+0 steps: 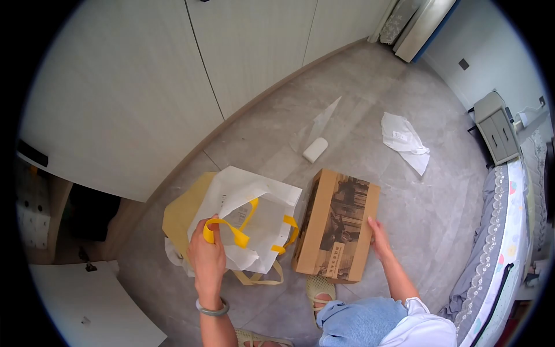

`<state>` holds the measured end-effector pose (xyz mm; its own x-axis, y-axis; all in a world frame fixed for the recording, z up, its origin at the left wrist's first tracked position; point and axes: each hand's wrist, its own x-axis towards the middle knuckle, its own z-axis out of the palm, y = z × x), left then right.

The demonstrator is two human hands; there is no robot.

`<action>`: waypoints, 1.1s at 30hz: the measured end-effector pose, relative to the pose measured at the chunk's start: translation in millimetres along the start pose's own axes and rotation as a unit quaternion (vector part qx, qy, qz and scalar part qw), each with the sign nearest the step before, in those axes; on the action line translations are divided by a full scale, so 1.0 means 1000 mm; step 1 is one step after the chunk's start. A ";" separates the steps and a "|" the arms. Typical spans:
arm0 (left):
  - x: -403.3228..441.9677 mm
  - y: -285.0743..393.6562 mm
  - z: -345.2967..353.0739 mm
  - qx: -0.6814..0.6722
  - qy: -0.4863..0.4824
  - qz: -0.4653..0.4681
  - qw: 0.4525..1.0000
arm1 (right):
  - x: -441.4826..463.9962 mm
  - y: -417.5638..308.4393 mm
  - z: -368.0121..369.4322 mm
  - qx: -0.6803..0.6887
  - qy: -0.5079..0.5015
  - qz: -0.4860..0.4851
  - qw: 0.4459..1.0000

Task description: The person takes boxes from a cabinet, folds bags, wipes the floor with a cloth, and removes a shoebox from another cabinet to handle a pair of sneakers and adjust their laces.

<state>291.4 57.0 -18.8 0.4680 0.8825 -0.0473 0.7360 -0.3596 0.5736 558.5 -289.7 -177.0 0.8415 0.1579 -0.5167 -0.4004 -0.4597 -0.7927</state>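
Observation:
My left hand (207, 248), with a bracelet at the wrist, is closed on a yellow strap of a white tote bag (272, 199). The bag lies on the floor with its mouth open, over a pale yellow bag (185, 211). To its right is a closed brown cardboard box (310, 225) with a dark printed picture on top. My right hand (378, 237) holds the right side of the box; its fingertips are partly hidden by the box edge.
A white object (315, 150) and a crumpled white sheet (403, 139) lie on the floor beyond the box. Wardrobe doors (127, 87) line the left, with an open compartment below. A bed (503, 231) and nightstand (497, 130) stand right. My slippers (317, 289) are below the box.

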 end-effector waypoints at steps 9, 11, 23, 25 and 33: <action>-0.001 0.002 -0.004 -0.005 0.005 0.002 1.000 | -0.019 0.008 -0.006 0.254 -0.231 0.182 0.921; -0.003 0.003 -0.004 -0.006 0.002 -0.007 1.000 | -0.015 0.007 -0.005 0.276 -0.246 0.175 0.912; 0.003 0.004 -0.003 0.003 0.012 -0.008 1.000 | -0.024 0.009 0.022 0.355 -0.173 0.153 0.906; 0.007 0.003 -0.006 0.003 0.016 -0.002 1.000 | -0.033 -0.010 0.010 0.335 -0.173 0.107 0.920; 0.019 0.017 -0.004 -0.061 0.042 0.019 0.997 | -0.092 -0.138 0.011 0.071 -0.245 -0.277 0.926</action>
<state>311.6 68.9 -6.8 0.4477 0.8932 0.0415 0.6520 -0.3579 0.6684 532.4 -231.4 -24.1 0.6810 0.7284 -0.0748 -0.0290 -0.0752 -0.9967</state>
